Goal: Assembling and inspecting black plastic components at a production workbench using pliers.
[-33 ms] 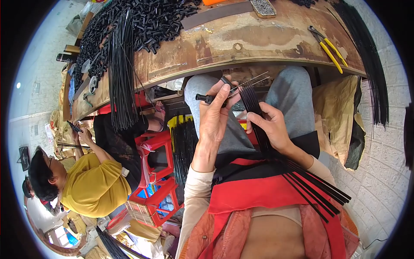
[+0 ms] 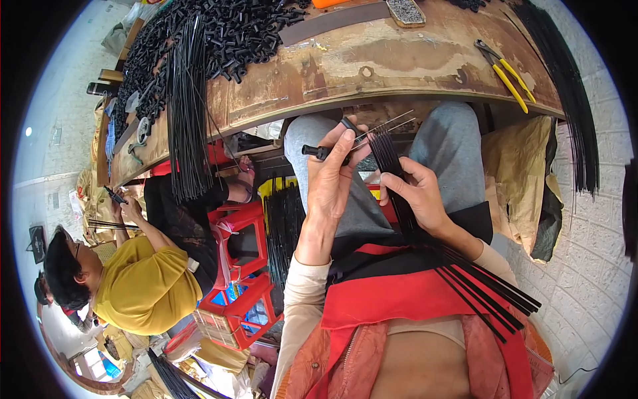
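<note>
Above my lap, my left hand [image 2: 328,179] is closed around black tubular plastic pieces [image 2: 315,151]. One end sticks out to the left of the fingers, and another dark end shows above the fingertips. My right hand [image 2: 425,199] grips a flat bundle of thin black rods [image 2: 385,156] between thumb and fingers. The rods' upper ends lie close to the left fingertips, and their other ends fan out beyond the right wrist over the red apron [image 2: 392,299]. Two thin, lighter rods [image 2: 393,124] slant up to the right from beside the left fingers; how they are held is hidden.
Ahead stands a worn wooden table [image 2: 399,60] with a heap of black tubular pieces [image 2: 219,40], yellow-handled pliers [image 2: 508,76] and black rods [image 2: 189,113] hanging over its edge. A person in yellow [image 2: 146,286] works at left, near red stools [image 2: 246,246]. More black rods [image 2: 565,100] hang at right.
</note>
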The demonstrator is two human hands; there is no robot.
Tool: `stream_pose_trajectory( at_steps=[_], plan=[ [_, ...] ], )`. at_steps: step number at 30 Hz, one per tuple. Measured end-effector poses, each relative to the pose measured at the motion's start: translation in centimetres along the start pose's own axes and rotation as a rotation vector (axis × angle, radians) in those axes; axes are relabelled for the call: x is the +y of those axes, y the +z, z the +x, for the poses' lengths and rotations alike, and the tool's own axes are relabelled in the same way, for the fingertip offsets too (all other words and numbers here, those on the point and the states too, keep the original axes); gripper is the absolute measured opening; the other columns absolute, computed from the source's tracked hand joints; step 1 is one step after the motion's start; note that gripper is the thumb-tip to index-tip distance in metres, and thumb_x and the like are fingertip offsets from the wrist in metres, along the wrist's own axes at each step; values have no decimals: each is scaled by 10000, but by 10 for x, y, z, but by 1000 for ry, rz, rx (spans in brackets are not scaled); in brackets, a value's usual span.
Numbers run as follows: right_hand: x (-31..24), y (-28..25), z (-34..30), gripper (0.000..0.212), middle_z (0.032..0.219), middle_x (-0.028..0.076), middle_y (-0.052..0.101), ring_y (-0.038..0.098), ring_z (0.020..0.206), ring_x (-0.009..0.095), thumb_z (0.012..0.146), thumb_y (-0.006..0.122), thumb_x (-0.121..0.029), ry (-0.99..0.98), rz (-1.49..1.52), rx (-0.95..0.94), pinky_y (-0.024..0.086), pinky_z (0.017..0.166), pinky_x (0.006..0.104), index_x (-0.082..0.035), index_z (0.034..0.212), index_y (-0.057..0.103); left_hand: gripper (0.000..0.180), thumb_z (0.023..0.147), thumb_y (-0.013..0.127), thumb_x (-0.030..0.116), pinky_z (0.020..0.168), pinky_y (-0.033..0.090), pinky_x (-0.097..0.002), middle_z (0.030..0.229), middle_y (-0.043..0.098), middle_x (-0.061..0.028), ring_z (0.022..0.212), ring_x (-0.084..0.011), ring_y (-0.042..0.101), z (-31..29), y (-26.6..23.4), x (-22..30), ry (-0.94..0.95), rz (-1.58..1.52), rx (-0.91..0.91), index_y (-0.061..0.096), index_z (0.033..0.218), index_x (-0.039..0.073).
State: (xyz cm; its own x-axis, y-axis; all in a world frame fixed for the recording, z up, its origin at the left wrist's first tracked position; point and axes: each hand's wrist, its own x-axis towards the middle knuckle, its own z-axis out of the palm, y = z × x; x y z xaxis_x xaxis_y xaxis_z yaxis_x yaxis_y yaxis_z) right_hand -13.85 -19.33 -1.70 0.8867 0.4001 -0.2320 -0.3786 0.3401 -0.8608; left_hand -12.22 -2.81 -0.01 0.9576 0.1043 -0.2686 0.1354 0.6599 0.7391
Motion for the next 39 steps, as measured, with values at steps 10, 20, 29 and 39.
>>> stream_pose_trajectory(
  at_steps=[10, 20, 29, 39],
  plan=[
    [3, -2, 2, 191, 778, 50, 607, 597, 675, 110, 924, 644, -154, -13, -7, -11, 485, 624, 243, 23, 983, 606, 443, 930, 623, 113, 861, 558, -296, 1112, 643, -143, 986, -189, 646, -3, 3, 1, 54, 32, -54, 486, 1341, 22],
    [-1, -2, -2, 175, 777, 47, 606, 593, 675, 110, 921, 644, -144, 12, 2, -3, 478, 622, 246, 18, 972, 605, 427, 908, 639, 68, 836, 583, -295, 1115, 634, -144, 980, -192, 649, -1, 2, -2, 57, -19, -32, 500, 1308, 13],
    [-1, -3, -2, 165, 812, 53, 636, 594, 695, 101, 928, 625, -135, -2, -5, -31, 476, 649, 234, 7, 1011, 612, 253, 908, 635, 60, 834, 587, -316, 1069, 649, -159, 958, -222, 667, -3, 1, -4, 33, -21, -6, 589, 1140, -33],
    [-1, -1, -3, 196, 893, 87, 659, 617, 720, 119, 936, 617, -138, -17, -58, -21, 509, 666, 249, 28, 1038, 591, 305, 901, 652, 75, 828, 581, -298, 1062, 652, -150, 935, -201, 666, -3, 2, -3, 13, 1, -16, 579, 1161, -68]
  ],
)
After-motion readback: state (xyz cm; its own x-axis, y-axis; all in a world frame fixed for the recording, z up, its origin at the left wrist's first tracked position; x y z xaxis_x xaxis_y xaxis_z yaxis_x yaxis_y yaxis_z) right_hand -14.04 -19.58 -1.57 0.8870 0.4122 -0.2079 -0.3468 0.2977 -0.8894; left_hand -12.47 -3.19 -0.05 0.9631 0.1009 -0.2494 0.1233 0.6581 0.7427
